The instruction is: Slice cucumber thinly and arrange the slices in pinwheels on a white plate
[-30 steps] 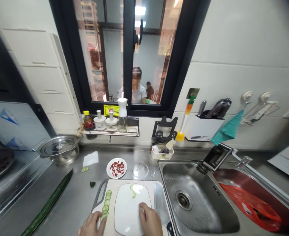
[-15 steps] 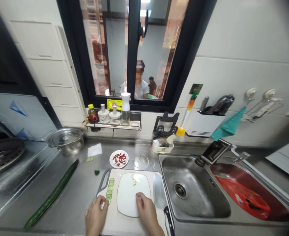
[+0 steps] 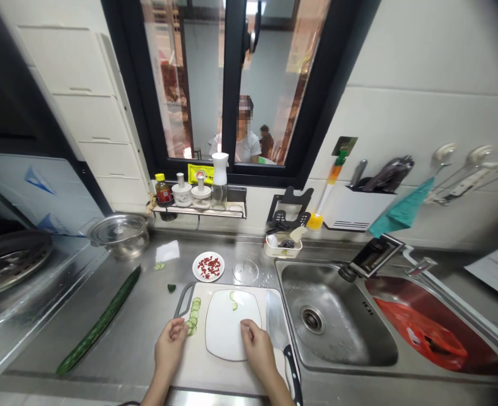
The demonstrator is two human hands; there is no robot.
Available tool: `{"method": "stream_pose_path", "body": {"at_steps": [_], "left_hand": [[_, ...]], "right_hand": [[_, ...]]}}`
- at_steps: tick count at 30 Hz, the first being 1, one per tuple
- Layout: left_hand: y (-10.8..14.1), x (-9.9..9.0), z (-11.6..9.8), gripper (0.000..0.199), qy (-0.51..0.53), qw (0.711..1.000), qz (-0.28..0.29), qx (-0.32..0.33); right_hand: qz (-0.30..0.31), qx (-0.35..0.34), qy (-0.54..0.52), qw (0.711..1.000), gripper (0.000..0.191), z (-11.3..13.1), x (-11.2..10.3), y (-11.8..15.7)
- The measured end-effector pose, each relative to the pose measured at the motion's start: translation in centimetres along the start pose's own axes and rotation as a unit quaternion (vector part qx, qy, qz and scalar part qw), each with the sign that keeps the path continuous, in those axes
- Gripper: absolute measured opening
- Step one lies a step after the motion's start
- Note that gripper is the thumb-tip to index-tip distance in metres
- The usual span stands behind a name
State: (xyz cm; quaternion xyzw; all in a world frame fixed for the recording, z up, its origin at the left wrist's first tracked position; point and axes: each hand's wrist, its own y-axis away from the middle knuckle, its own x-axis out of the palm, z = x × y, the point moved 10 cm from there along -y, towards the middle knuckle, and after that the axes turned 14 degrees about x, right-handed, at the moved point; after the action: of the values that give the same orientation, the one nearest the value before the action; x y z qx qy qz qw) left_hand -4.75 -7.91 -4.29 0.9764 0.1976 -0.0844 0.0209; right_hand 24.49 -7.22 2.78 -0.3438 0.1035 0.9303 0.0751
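Note:
A white square plate [image 3: 227, 332] lies on the cutting board [image 3: 189, 372], with a few cucumber slices [image 3: 233, 301] near its top edge. Left of the plate runs a column of overlapping cucumber slices [image 3: 195, 309]. My left hand [image 3: 171, 344] is at the lower end of that column, thumb and fingers pinched together; whatever is between the fingertips is too small to make out. Over the plate's right edge is my right hand [image 3: 257, 347], its fingers curled to the thumb, their contents hidden. A knife [image 3: 276, 318] rests along the board's right side.
A whole cucumber [image 3: 100, 321] lies on the counter at left, a lidded pot [image 3: 124, 234] behind it. A small plate of red pieces [image 3: 208, 267] stands behind the board. The sink [image 3: 337, 316] adjoins at right. A person [image 3: 249, 144] is beyond the window.
The view has shifted a little, so the counter items appear slightly right and higher. My left hand has turned slightly, its fingertips still at the column's lower end.

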Motion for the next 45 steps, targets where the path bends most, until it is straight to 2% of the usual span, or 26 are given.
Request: {"method": "stream_pose_path", "body": {"at_steps": [3,6,12,15,19,24,30,37,41,45], "left_hand": [[-0.4,1.5,-1.4,0.054,0.052,0.998,0.015,0.014],[-0.6,3.0,-4.0,0.048,0.065,0.995,0.040,0.058],[0.7,6.3,-11.0,0.037,-0.011,0.975,0.141,0.173],[1.7,7.7,-12.9,0.033,-0.035,0.959,0.191,0.204],[2.3,8.6,-12.9,0.032,-0.039,0.952,0.217,0.212],[2.8,9.3,-12.5,0.030,-0.033,0.949,0.242,0.202],[2.8,9.4,-12.7,0.031,-0.029,0.950,0.238,0.200],[2.5,9.4,-12.4,0.034,-0.024,0.955,0.230,0.184],[2.4,9.5,-11.9,0.038,0.009,0.962,0.222,0.156],[2.1,9.9,-11.2,0.047,0.105,0.966,0.221,0.083]], "right_hand": [[0.009,-0.001,-0.005,1.000,0.047,0.9,-0.2,-0.2],[0.023,-0.007,-0.015,1.000,0.041,2.4,-0.5,-0.4],[0.075,-0.044,-0.084,0.993,0.034,6.4,-0.1,-0.2],[0.101,-0.075,-0.097,0.987,0.029,7.8,0.4,0.3],[0.122,-0.077,-0.107,0.984,0.022,7.9,0.8,0.6],[0.128,-0.048,-0.118,0.984,0.023,6.8,1.2,0.3],[0.151,-0.059,-0.129,0.978,0.021,7.1,1.6,0.3],[0.143,-0.067,-0.142,0.977,0.019,7.4,1.4,0.3],[0.127,-0.068,-0.143,0.979,0.018,7.5,1.1,0.2],[0.104,-0.065,-0.156,0.980,0.019,7.7,0.4,-0.3]]}}
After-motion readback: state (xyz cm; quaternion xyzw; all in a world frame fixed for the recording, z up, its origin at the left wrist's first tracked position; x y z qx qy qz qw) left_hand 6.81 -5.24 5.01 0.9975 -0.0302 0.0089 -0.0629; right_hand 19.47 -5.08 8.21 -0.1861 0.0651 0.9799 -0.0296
